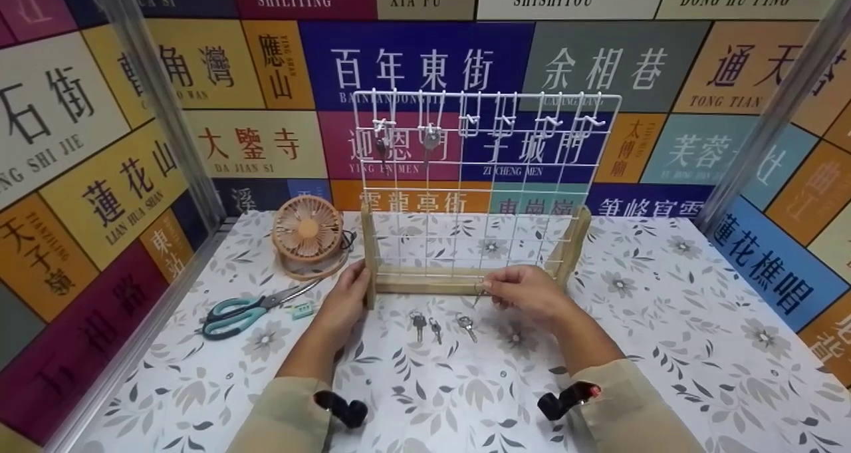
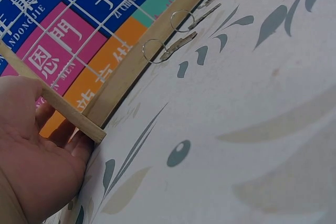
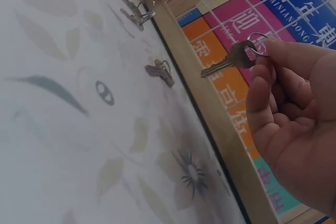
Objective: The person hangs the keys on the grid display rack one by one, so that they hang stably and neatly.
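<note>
A white wire grid rack [image 1: 492,190] on a wooden stand holds a row of hooks; keys [image 1: 431,138] hang from the two leftmost. My left hand [image 1: 344,300] grips the stand's left wooden foot [image 2: 79,121]. In my right hand [image 3: 294,93], thumb and finger pinch the ring of a key [image 3: 231,60], which points away from the fingertips, above the table in front of the stand's bottom bar [image 1: 425,285]. Several ringed keys [image 1: 467,326] lie on the table between the hands.
Left of the rack stands an orange fan [image 1: 308,228]. Teal-handled scissors [image 1: 236,316] and a small green and white item [image 1: 302,310] lie in front of it. A floral cloth [image 1: 665,293] covers the table, and a sign-patterned wall [image 1: 412,60] rises behind.
</note>
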`<state>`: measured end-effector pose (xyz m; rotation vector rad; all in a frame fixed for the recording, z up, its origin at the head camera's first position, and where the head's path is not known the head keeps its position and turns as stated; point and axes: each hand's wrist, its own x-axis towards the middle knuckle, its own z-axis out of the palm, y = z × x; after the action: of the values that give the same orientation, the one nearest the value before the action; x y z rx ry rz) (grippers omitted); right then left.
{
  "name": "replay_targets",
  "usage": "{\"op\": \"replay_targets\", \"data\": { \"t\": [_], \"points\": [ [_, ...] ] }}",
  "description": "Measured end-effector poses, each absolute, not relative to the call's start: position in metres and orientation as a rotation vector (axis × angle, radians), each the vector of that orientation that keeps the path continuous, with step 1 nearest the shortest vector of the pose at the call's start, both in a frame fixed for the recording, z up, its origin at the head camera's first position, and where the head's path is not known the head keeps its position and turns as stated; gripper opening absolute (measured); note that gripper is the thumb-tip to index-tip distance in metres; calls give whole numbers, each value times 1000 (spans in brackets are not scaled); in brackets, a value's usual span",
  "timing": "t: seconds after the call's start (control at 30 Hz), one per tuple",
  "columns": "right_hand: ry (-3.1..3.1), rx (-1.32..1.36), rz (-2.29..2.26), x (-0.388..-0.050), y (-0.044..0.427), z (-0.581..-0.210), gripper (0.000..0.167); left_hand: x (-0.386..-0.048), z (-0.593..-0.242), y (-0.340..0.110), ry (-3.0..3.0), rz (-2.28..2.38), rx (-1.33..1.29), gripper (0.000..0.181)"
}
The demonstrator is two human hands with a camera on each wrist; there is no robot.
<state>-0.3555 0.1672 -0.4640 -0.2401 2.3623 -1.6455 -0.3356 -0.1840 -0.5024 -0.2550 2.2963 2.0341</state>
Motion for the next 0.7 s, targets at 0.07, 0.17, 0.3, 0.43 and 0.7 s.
{"op": "replay_targets", "data": {
  "t": [0.07, 0.17, 0.3, 0.43, 0.7],
  "points": [
    [2293, -216, -1759, -354, 167, -455, 28, -336, -502, -183, 2297, 2039, -249, 57],
    [2177, -209, -1945, -350, 166, -439, 20, -336, -502, -182, 2289, 2045, -247, 56],
    [2002, -217, -2174, -344, 161, -416, 10, -336, -503, -182, 2273, 2055, -234, 56],
    [1896, -286, -2310, -341, 152, -389, 7, -336, -505, -184, 2263, 2062, -191, 57],
    [1830, -413, -2425, -338, 133, -329, 5, -339, -506, -185, 2273, 2055, -203, 59]
  ]
}}
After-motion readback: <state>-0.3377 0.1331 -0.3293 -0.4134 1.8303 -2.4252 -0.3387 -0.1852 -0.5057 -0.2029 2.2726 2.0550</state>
